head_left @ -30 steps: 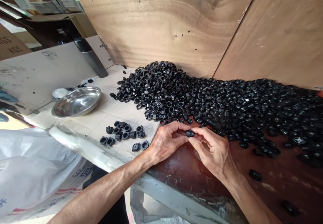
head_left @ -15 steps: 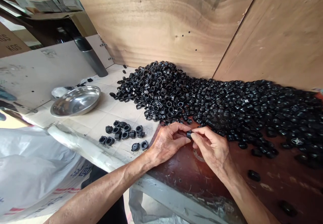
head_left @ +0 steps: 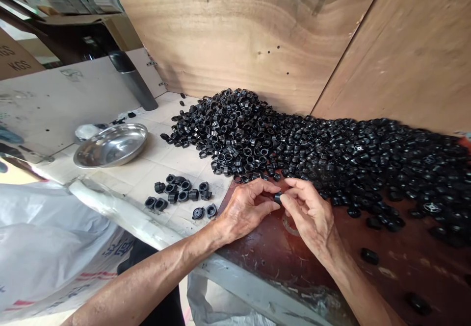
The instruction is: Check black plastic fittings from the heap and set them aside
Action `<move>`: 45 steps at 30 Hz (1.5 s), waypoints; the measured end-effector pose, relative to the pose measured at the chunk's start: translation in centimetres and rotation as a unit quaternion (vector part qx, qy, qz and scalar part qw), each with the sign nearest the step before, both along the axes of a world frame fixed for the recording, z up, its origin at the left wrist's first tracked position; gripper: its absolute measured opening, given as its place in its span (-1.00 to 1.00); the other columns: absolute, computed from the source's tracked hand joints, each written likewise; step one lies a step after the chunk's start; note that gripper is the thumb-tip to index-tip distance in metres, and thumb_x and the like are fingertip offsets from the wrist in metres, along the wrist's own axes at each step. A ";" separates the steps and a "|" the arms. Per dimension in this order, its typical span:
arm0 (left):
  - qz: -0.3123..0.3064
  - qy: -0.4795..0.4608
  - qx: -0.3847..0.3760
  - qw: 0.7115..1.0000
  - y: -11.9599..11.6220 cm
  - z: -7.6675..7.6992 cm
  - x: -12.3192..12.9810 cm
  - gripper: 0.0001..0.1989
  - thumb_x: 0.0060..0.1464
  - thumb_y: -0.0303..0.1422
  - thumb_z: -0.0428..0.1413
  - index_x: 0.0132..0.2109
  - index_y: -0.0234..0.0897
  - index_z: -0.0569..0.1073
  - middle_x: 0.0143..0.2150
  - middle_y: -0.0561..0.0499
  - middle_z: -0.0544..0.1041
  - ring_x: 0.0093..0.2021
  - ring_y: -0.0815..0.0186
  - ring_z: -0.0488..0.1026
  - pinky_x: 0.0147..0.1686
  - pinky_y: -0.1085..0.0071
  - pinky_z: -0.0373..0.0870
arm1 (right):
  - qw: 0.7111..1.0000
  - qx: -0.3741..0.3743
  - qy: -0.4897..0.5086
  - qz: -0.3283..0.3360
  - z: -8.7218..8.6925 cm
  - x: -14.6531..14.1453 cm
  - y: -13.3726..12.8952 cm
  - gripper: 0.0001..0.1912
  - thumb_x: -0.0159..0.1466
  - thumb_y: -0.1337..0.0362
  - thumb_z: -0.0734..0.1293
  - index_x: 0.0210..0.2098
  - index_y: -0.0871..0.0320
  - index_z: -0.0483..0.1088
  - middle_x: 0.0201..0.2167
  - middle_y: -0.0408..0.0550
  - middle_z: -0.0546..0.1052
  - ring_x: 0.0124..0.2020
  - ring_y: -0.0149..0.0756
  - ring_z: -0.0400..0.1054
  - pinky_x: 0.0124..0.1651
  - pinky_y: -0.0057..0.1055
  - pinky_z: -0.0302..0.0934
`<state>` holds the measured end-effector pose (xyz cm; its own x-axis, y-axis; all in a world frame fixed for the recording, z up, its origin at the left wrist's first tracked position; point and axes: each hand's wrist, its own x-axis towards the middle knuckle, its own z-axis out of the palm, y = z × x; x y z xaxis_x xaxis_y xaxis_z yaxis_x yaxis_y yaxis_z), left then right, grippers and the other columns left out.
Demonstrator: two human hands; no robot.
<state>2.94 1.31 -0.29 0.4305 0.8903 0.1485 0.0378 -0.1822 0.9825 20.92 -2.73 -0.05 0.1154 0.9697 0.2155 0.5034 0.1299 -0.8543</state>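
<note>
A small black plastic part (head_left: 277, 197) is between my two hands, above the red-brown board (head_left: 257, 252). My left hand (head_left: 245, 208) pinches it from the left with thumb and forefinger. From the right, my right hand (head_left: 311, 213) grips the same part, thumb in front and some fingers lifted. Just behind my hands lies a large heap of black ring-shaped parts (head_left: 235, 130). It runs into a heap of black caps (head_left: 368, 159) at the right. Left of my left hand, several black parts (head_left: 183, 196) lie in a loose group on the pale surface.
A shiny metal bowl (head_left: 110, 147) sits at the left, with a dark bottle (head_left: 134, 83) behind it. Wooden panels (head_left: 239, 37) stand behind the heaps. Two loose black parts lie at the right front. A white sack (head_left: 47, 247) is at the lower left.
The fingers of my right hand have lifted and spread slightly around the small black part. My left hand has barely moved.
</note>
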 end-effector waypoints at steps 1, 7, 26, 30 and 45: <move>-0.003 0.006 0.026 1.000 0.0 0.0 0.0 -0.77 0.17 -0.41 0.24 -0.01 -0.24 0.57 -0.03 -0.04 0.61 -0.03 0.22 0.56 0.03 0.31 0.46 | 1.000 -0.007 -0.002 0.000 0.1 -0.1 0.0 -0.66 0.35 0.06 0.32 0.02 0.10 0.40 -0.42 -0.13 0.58 -0.43 -0.29 0.50 -0.38 -0.43 0.36; -0.017 0.018 0.032 0.999 0.1 0.0 -0.1 -0.77 0.19 -0.42 0.23 0.01 -0.25 0.55 -0.06 -0.04 0.61 -0.05 0.22 0.56 0.02 0.32 0.47 | 0.999 -0.028 0.012 0.022 -0.1 -0.4 -0.1 -0.74 0.40 0.02 0.27 -0.24 0.08 0.40 -0.57 -0.22 0.49 -0.65 -0.42 0.31 -0.57 -0.50 0.18; -0.003 -0.028 -0.058 0.998 0.0 0.2 0.2 -0.73 0.17 -0.31 0.27 -0.01 -0.30 0.53 -0.07 -0.09 0.65 -0.10 0.19 0.61 -0.02 0.27 0.54 | 0.998 0.011 -0.008 0.061 0.7 0.4 -0.1 -0.78 0.36 0.11 0.33 -0.15 0.11 0.49 -0.45 -0.12 0.58 -0.47 -0.31 0.48 -0.36 -0.42 0.36; 0.007 0.071 0.191 0.979 -0.1 -0.3 -0.3 -0.76 0.26 -0.42 0.15 0.06 -0.25 0.50 0.02 -0.11 0.61 0.03 0.20 0.56 0.08 0.25 0.49 | 0.991 -0.091 0.096 0.038 0.9 -0.4 0.0 -0.75 0.34 0.07 0.33 -0.31 0.12 0.45 -0.70 -0.24 0.42 -0.64 -0.36 0.34 -0.50 -0.46 0.24; 0.015 0.011 -0.052 0.998 -0.1 0.4 0.0 -0.75 0.13 -0.26 0.30 -0.06 -0.25 0.60 -0.16 -0.05 0.67 -0.18 0.23 0.60 -0.10 0.32 0.53 | 0.994 -0.050 0.078 0.051 0.6 0.0 0.1 -0.88 0.30 0.20 0.37 -0.23 0.10 0.50 -0.46 -0.15 0.55 -0.43 -0.31 0.44 -0.34 -0.42 0.35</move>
<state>2.94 1.22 0.13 0.4061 0.9127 0.0457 0.0626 -0.0777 0.9950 20.90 -2.60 0.59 0.0403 0.9937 0.1048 0.3527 0.0841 -0.9320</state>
